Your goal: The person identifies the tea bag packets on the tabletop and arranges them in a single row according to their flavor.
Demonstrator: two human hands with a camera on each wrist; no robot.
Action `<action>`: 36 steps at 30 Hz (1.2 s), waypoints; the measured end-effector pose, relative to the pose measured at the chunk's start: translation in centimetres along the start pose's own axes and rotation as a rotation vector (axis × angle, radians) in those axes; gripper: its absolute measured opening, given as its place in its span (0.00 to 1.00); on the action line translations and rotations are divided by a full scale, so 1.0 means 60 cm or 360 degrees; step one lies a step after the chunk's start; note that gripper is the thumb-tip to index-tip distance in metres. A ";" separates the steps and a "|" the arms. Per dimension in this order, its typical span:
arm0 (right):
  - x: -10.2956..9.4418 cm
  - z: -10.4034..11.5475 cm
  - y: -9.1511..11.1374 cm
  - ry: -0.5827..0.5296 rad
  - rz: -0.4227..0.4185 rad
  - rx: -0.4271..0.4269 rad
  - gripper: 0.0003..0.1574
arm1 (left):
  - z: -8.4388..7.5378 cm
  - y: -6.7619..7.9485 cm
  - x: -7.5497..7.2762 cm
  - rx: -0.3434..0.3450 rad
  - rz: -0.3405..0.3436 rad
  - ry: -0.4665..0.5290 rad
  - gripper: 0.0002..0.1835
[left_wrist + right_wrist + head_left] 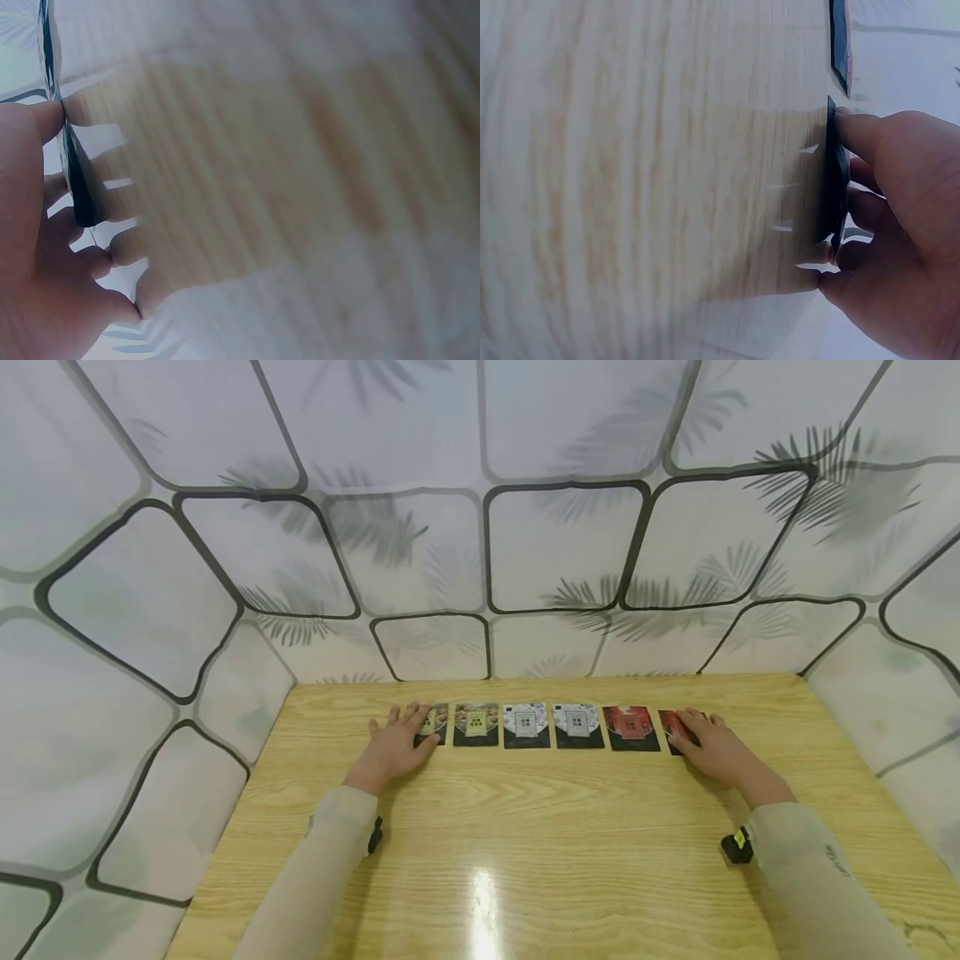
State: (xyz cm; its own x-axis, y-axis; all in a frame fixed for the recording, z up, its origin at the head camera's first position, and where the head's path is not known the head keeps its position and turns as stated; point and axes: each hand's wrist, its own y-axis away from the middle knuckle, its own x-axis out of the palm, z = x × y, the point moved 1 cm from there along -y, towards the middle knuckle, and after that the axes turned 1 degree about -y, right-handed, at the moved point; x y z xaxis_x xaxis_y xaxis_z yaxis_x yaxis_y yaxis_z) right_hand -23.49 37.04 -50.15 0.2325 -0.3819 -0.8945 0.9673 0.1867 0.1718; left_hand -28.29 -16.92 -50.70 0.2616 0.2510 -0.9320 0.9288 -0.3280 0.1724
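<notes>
Several flat printed packets lie in a row across the wooden table. My left hand (393, 747) is spread over the leftmost one, a yellow-labelled packet (439, 720), hiding part of it. In the left wrist view my thumb touches that packet (82, 191), and the fingertips meet the tabletop. At the row's other end, my right hand (716, 747) rests on a red and black packet (672, 723), covering its right part. The right wrist view has the thumb and fingers spread along this packet (831, 180), touching it and the table.
Between my hands lie another yellow-labelled packet (476, 725), two white and black packets (527, 726) and another red and black packet (632, 728). The wooden table (540, 827) meets patterned fabric walls (420, 552) at the back and sides.
</notes>
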 end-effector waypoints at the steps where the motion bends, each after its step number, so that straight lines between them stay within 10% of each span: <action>1: -0.001 0.001 0.000 0.0001 -0.0003 -0.0004 0.47 | 0.000 0.000 0.000 0.0000 0.0000 0.0001 0.40; 36: 0.002 0.007 0.006 -0.0022 -0.0065 -0.0025 0.45 | 0.002 0.003 -0.006 0.0007 -0.0019 0.0010 0.37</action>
State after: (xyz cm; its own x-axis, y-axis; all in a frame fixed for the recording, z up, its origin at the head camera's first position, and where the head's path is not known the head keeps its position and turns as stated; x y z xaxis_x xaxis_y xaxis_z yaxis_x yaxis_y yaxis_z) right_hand -23.05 36.71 -50.03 0.1942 -0.4019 -0.8949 0.9743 0.1849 0.1284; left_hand -28.27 -17.15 -50.37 0.2520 0.2609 -0.9319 0.9308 -0.3287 0.1597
